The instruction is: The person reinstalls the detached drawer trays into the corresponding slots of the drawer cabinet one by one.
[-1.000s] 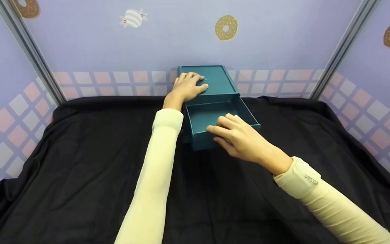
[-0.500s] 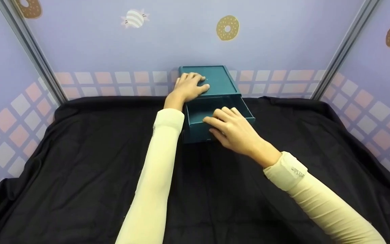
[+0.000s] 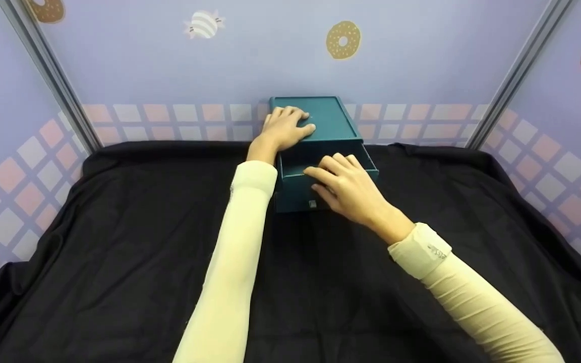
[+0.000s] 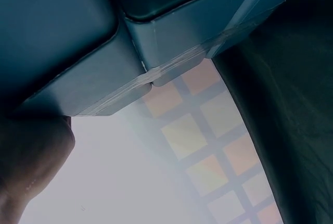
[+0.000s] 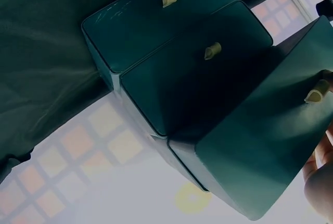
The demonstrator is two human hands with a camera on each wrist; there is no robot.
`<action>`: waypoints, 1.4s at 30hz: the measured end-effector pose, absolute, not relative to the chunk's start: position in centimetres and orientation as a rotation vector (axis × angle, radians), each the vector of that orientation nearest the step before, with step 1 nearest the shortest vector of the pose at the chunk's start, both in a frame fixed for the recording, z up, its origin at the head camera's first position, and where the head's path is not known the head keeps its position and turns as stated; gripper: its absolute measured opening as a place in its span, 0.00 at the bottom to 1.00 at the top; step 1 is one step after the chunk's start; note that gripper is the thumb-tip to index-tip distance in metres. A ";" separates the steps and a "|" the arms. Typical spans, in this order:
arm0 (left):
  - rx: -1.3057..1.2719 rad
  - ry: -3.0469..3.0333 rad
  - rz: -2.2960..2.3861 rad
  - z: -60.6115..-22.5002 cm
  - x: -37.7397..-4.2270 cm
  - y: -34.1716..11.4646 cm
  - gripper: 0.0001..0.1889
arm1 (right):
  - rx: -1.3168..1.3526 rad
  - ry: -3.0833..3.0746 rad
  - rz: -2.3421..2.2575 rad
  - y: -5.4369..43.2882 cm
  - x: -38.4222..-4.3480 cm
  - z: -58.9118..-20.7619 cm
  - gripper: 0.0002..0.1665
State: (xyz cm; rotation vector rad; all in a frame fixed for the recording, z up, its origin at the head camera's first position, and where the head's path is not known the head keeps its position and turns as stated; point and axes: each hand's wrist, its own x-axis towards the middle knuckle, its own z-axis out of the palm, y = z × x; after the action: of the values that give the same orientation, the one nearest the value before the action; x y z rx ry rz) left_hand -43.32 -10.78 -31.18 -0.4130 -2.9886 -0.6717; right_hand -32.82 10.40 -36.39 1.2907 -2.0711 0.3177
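Observation:
A teal cabinet of stacked drawers [image 3: 328,116] stands against the back wall, its top drawer [image 3: 293,184] partly pulled out. My left hand [image 3: 284,129] rests on the left side of the cabinet's top, fingers spread. My right hand [image 3: 346,187] holds the drawer's front panel, fingers curled over the upper edge and thumb in front. The right wrist view shows the thumb by a pale pull tab [image 5: 316,92] on that panel [image 5: 255,146]. Two lower drawers [image 5: 195,62] are shut, each with its own tab. The part of the drawer's inside that shows holds nothing.
Black cloth [image 3: 144,227] covers the table and bunches up along its edges. A lilac back wall [image 3: 270,55] with printed doughnuts and tiles stands close behind the cabinet. Side walls rise at left and right, with grey metal posts [image 3: 517,70] in the corners.
The top drawer has slid some way back into the cabinet, my right hand moving with it. A lower drawer's tab has come into sight. My left hand stays on the cabinet's top.

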 end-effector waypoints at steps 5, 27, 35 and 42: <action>-0.410 -2.987 -0.677 -31.2 -43.4 -10.7 0.32 | 1.271 -2.045 0.333 10.4 -33.1 -36.5 0.16; -0.421 -2.961 -0.660 -31.2 -43.4 -10.6 0.32 | 1.170 -2.087 0.403 10.5 -34.5 -36.8 0.19; -0.421 -2.954 -0.675 -31.3 -43.3 -10.6 0.31 | 1.139 -2.151 0.430 10.5 -34.8 -37.6 0.24; -0.398 -2.969 -0.654 -31.4 -43.5 -10.7 0.32 | 1.083 -2.264 0.386 10.3 -34.7 -37.8 0.29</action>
State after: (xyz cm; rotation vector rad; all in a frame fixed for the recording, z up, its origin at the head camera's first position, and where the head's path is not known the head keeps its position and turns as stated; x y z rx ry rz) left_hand -43.49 -10.75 -31.45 -0.3981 -2.9687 -0.6540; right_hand -34.72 10.29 -37.80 1.0825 -2.2639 0.3858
